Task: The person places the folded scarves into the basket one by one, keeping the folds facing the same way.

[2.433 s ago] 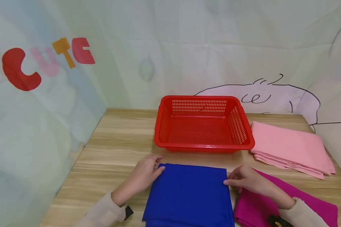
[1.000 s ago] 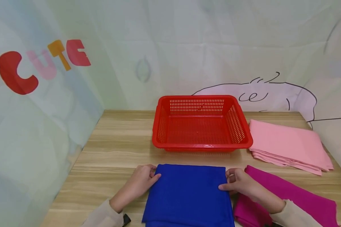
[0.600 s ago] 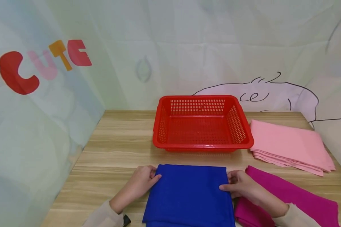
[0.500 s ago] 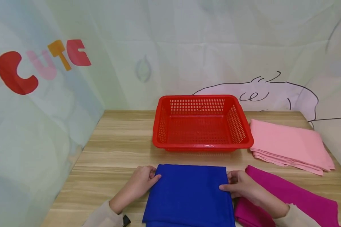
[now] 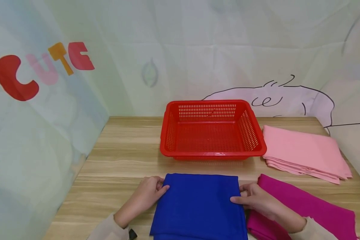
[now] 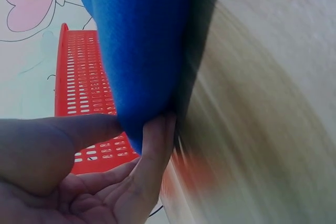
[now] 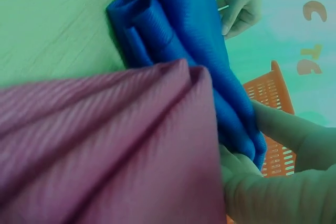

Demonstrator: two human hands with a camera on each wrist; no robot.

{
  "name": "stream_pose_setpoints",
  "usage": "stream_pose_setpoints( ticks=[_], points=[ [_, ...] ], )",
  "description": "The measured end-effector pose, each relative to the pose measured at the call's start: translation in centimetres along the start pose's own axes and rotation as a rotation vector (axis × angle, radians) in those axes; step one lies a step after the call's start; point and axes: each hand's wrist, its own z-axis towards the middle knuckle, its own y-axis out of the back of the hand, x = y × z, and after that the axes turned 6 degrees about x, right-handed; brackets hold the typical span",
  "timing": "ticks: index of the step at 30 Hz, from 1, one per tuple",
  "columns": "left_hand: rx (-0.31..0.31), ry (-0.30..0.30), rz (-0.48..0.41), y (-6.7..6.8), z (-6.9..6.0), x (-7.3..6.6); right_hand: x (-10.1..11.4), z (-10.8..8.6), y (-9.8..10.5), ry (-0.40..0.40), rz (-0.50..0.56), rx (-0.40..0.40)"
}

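Observation:
A folded blue cloth (image 5: 199, 206) lies on the table in front of the basket. My left hand (image 5: 147, 193) pinches its left edge, thumb on top and fingers underneath; the left wrist view shows the thumb and fingers (image 6: 155, 145) on either side of the blue fold. On the opposite edge my right hand (image 5: 258, 200) grips the cloth the same way. In the right wrist view the blue layers (image 7: 236, 114) sit between the right thumb and fingers. A folded magenta cloth (image 5: 315, 206) lies partly beneath the right forearm.
Behind the blue cloth stands a red plastic basket (image 5: 213, 154) with perforated sides and nothing in it. A folded pink cloth (image 5: 306, 150) lies right of the basket. The wood-grain table (image 5: 117, 153) meets a printed fabric backdrop (image 5: 132, 60) at the back and left.
Both hands have come slightly nearer the front and now hold the blue cloth's side edges. The cloth has hardly moved; the view has shifted a little.

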Motion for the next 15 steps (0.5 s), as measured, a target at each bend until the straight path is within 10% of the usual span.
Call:
stream_pose_setpoints(
  ticks=[15],
  points=[
    [0.121,0.006,-0.102,0.35,-0.10,0.38,-0.14,-0.21,-0.03,0.005,0.068,0.076]
  ],
)
